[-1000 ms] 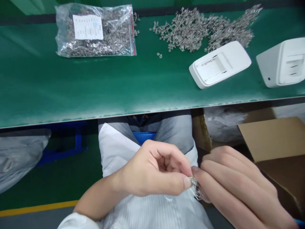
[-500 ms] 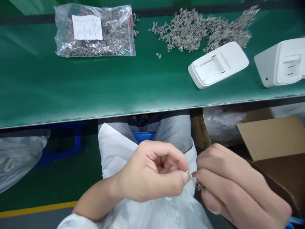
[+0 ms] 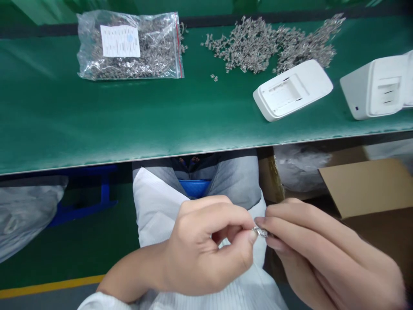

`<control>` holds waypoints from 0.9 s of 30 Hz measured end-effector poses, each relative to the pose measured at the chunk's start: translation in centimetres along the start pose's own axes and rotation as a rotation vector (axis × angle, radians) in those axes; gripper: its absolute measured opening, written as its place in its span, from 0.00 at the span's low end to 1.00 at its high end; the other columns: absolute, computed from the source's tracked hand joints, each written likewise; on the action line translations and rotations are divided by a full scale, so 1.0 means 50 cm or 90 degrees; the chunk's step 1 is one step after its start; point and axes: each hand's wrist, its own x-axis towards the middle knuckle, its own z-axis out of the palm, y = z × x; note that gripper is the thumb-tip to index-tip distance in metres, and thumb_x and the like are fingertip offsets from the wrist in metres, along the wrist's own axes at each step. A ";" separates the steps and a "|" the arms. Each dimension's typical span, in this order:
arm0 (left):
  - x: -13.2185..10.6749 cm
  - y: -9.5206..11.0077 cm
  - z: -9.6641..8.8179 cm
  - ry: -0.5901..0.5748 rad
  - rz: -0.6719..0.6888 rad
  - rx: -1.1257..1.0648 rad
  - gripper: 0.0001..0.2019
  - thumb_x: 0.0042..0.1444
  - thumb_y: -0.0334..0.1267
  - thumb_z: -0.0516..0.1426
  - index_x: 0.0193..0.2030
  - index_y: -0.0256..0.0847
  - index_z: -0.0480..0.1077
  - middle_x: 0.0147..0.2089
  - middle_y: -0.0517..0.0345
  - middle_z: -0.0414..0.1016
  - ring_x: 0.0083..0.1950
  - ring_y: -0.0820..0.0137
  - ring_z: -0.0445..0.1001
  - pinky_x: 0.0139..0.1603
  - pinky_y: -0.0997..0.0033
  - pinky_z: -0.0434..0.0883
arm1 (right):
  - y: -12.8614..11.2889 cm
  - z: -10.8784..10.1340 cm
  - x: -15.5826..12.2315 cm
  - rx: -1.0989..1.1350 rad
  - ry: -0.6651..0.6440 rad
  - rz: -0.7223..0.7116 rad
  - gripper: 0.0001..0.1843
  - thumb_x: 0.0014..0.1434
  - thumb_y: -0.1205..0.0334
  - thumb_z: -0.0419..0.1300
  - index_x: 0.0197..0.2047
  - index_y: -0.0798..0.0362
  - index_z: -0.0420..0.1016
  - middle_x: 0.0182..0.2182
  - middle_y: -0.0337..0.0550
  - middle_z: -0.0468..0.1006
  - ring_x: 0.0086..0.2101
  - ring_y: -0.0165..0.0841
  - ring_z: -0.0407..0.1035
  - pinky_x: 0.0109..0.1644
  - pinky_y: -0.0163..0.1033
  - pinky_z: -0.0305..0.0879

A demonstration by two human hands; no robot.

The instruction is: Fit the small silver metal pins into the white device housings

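Observation:
Over my lap, below the table edge, my left hand (image 3: 206, 247) and my right hand (image 3: 322, 254) meet fingertip to fingertip. Both pinch one small metal clip (image 3: 260, 232), which shows only as a silver glint between thumb and fingers. On the green table (image 3: 129, 125) lie a loose pile of the same metal clips (image 3: 267, 43), a clear bag of clips (image 3: 129, 47) with a white label, and two white plastic housings, one nearer (image 3: 292, 90) and one at the right edge (image 3: 377, 88).
A stray clip (image 3: 214, 77) lies apart from the pile. An open cardboard box (image 3: 371, 189) stands to the right of my knees, with plastic wrap behind it. A blue frame (image 3: 87, 202) and a grey plastic bag (image 3: 26, 211) are under the table at left.
Both hands have risen slightly and turned; the clip between them has moved up with them. My left fingers have curled further over. The table items shifted only with my head.

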 end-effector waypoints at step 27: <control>0.000 -0.043 0.004 -0.016 -0.060 -0.167 0.01 0.57 0.32 0.63 0.37 0.38 0.76 0.27 0.58 0.72 0.27 0.76 0.67 0.27 0.78 0.65 | 0.013 0.001 -0.013 -0.109 0.036 -0.091 0.10 0.63 0.76 0.56 0.42 0.58 0.77 0.36 0.47 0.78 0.34 0.36 0.74 0.33 0.40 0.74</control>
